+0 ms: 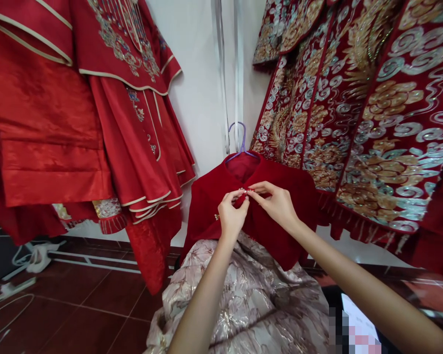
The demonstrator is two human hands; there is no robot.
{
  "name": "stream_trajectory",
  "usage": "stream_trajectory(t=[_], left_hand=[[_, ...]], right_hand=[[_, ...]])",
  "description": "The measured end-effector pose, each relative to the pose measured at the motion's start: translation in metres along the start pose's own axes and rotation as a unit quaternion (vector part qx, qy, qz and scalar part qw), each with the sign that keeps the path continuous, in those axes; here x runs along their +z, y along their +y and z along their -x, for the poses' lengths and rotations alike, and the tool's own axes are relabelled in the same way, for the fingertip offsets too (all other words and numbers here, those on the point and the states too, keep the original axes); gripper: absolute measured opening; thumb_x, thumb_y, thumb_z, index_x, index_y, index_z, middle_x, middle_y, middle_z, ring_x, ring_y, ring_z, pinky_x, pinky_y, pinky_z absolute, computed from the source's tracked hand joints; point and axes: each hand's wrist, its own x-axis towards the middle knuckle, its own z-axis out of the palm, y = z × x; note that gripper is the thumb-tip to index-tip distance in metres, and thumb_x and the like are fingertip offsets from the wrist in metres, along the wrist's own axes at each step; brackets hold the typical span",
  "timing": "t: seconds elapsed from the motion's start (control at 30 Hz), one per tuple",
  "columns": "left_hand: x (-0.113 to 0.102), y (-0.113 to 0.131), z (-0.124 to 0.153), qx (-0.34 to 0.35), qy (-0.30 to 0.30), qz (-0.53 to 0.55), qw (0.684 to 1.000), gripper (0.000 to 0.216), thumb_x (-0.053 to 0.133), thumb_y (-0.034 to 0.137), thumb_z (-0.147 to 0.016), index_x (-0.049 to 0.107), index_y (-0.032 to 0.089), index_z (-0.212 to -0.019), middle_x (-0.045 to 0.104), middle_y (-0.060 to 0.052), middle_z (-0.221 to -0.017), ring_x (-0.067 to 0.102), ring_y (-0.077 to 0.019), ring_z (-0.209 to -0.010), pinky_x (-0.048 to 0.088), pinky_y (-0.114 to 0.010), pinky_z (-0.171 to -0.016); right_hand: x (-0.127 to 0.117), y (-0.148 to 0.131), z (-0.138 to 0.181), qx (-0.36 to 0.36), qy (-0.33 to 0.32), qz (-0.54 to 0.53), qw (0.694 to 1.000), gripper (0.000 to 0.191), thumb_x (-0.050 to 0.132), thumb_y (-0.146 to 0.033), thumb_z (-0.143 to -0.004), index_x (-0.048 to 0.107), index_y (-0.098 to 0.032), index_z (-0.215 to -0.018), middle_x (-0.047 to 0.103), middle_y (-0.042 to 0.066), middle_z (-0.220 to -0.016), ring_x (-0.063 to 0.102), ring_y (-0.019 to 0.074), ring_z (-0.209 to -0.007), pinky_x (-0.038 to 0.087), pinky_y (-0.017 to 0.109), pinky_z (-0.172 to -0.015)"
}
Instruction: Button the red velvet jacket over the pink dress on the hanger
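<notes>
Wall: smooth, white, showing between hanging clothes.
Right side: deep-red garment heavily embroidered in silver and gold, hanging with fringe along its lower edge.
Left side: red cape-topped outfit with cream piping, hanging beside bright-red satiny cloth.
Floor: reddish-brown square tiles, showing at lower left.
Foreground: pinkish-gold floral brocade fabric, bunching below the jacket and partly lying under the forearms.
Jacket: dark-red, soft-napped, collarless-looking jacket, hanging at centre, front facing the wearer of the camera.
Left hand: thumb and fingers curling into a nearly closed pinch, gripping the jacket's front edge.
Right hand: reaching across from the right, thumb and forefinger pinching closed at that same edge, tips meeting the left's; exact bit being gripped is too small to tell.
Hanger: thin purple hanger, rising from the jacket's neck.
Ornament: tiny gold-coloured ornament, sitting just beside the left hand.
</notes>
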Motion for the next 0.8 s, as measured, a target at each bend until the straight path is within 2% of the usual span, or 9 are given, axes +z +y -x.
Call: stream_trajectory(t=[0.2,0.43,0.63,0.8], left_hand=[[-0.003,0.005,-0.005,0.019,-0.012,-0.033,0.999,0.017,0.066,0.024,-0.076,0.069,0.017,-0.092,0.071,-0.006,-0.092,0.066,-0.0147,-0.084,0.052,-0.029,-0.082],[-0.016,0.009,-0.015,0.044,-0.074,-0.08,0.993,0.012,0.064,0.017,-0.075,0.069,0.018,-0.086,0.073,-0.005,-0.088,0.068,-0.0154,-0.08,0.054,-0.029,-0.078],[-0.023,0.011,-0.023,0.04,-0.115,-0.092,0.988,0.014,0.064,0.019,-0.075,0.071,0.019,-0.088,0.074,-0.005,-0.089,0.069,-0.0173,-0.08,0.056,-0.031,-0.077],[-0.022,0.009,-0.025,0.041,-0.11,-0.08,0.99,0.015,0.065,0.021,-0.075,0.072,0.02,-0.088,0.074,-0.005,-0.088,0.07,-0.0175,-0.078,0.057,-0.03,-0.075]], right_hand=[[-0.002,0.002,-0.003,-0.01,-0.003,0.028,1.0,0.019,0.059,-0.036,-0.083,0.068,-0.023,-0.094,0.072,0.002,-0.09,0.068,0.0184,-0.082,0.054,0.031,-0.075],[-0.001,-0.002,-0.003,-0.003,-0.009,0.047,0.999,0.018,0.06,-0.035,-0.083,0.068,-0.024,-0.095,0.072,0.002,-0.089,0.068,0.0183,-0.082,0.054,0.031,-0.073],[0.0,-0.003,-0.002,0.022,-0.024,-0.028,0.999,0.019,0.063,-0.034,-0.08,0.067,-0.021,-0.093,0.071,0.003,-0.088,0.067,0.0169,-0.081,0.056,0.029,-0.072],[0.006,0.008,-0.002,0.043,0.007,-0.111,0.993,0.026,0.066,-0.036,-0.077,0.06,-0.021,-0.097,0.068,0.003,-0.091,0.066,0.0156,-0.087,0.056,0.031,-0.078]])
